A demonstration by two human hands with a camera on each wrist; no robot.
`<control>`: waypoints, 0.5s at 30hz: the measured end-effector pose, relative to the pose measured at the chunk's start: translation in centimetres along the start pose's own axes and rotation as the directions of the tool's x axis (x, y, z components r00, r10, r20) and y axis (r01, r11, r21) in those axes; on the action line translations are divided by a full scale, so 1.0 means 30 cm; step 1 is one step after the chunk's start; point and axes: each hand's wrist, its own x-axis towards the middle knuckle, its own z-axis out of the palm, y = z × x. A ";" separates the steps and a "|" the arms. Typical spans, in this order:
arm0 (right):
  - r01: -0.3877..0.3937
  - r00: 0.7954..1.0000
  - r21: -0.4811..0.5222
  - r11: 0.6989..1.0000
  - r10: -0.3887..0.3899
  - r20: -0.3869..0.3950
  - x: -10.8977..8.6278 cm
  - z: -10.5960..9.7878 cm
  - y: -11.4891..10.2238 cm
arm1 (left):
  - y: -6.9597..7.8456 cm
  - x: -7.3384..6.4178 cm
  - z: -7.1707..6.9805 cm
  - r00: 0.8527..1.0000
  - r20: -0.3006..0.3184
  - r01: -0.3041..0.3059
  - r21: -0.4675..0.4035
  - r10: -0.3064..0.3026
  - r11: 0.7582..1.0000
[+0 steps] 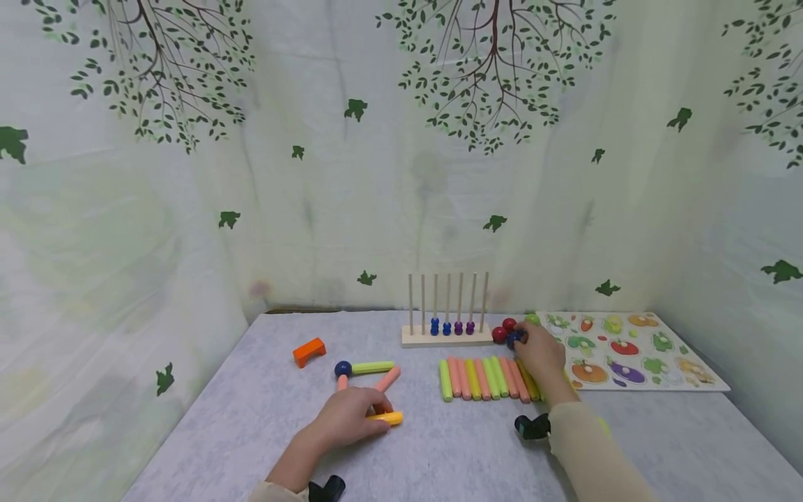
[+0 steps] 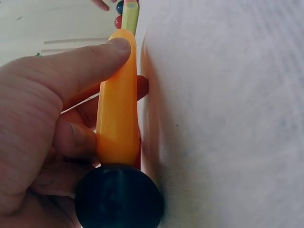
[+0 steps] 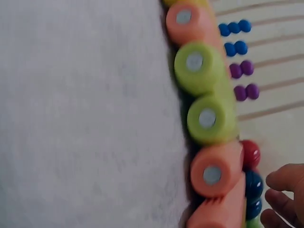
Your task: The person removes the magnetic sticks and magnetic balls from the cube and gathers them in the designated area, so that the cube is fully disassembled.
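Observation:
My left hand (image 1: 351, 417) pinches a yellow-orange magnetic stick (image 2: 117, 104) between thumb and fingers, low over the table. In the left wrist view a dark blue ball (image 2: 118, 197) sits at the stick's near end. Beyond that hand, another dark blue ball (image 1: 343, 369) meets a green stick (image 1: 373, 367) and a pink stick (image 1: 342, 382); a second pink stick (image 1: 388, 378) lies slanted nearby. My right hand (image 1: 544, 352) reaches to the dark blue balls (image 1: 516, 338) beside the red balls (image 1: 499, 335). Its fingers (image 3: 285, 183) are slightly apart from the blue balls in the right wrist view.
A row of green, pink and yellow sticks (image 1: 489, 378) lies in front of a wooden bead rack (image 1: 447, 338). The vegetable puzzle board (image 1: 627, 352) is at the right, partly behind the right arm. An orange block (image 1: 309, 352) stands at the left.

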 end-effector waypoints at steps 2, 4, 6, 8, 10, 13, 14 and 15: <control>0.017 0.999 0.046 0.999 -0.015 -0.040 -0.028 -0.003 -0.017 | 0.003 0.001 0.001 1.000 0.005 -0.001 0.004 0.001 1.000; 0.056 0.996 0.106 0.993 -0.048 -0.079 -0.063 -0.004 -0.046 | 0.006 -0.001 0.001 1.000 0.014 0.001 0.002 -0.001 1.000; 0.106 0.990 0.169 0.980 -0.088 -0.108 -0.102 -0.006 -0.087 | 0.006 -0.004 -0.003 0.999 0.034 -0.003 -0.017 0.004 1.000; 0.167 0.982 0.219 0.961 -0.141 -0.128 -0.139 -0.007 -0.135 | 0.004 -0.009 -0.015 0.998 0.058 -0.018 -0.062 0.022 0.998; 0.224 0.972 0.262 0.939 -0.197 -0.125 -0.173 -0.012 -0.186 | 0.001 -0.016 -0.036 0.995 0.082 -0.038 -0.121 0.049 0.992; 0.284 0.959 0.332 0.900 -0.268 -0.092 -0.218 -0.012 -0.259 | -0.008 -0.032 -0.078 0.993 0.100 -0.043 -0.156 0.059 0.987; 0.302 0.953 0.361 0.883 -0.295 -0.075 -0.234 -0.009 -0.281 | -0.011 -0.039 -0.092 0.993 0.105 -0.037 -0.149 0.053 0.988; 0.310 0.947 0.382 0.871 -0.316 -0.050 -0.248 -0.003 -0.302 | -0.014 -0.047 -0.107 0.993 0.115 -0.022 -0.144 0.039 0.989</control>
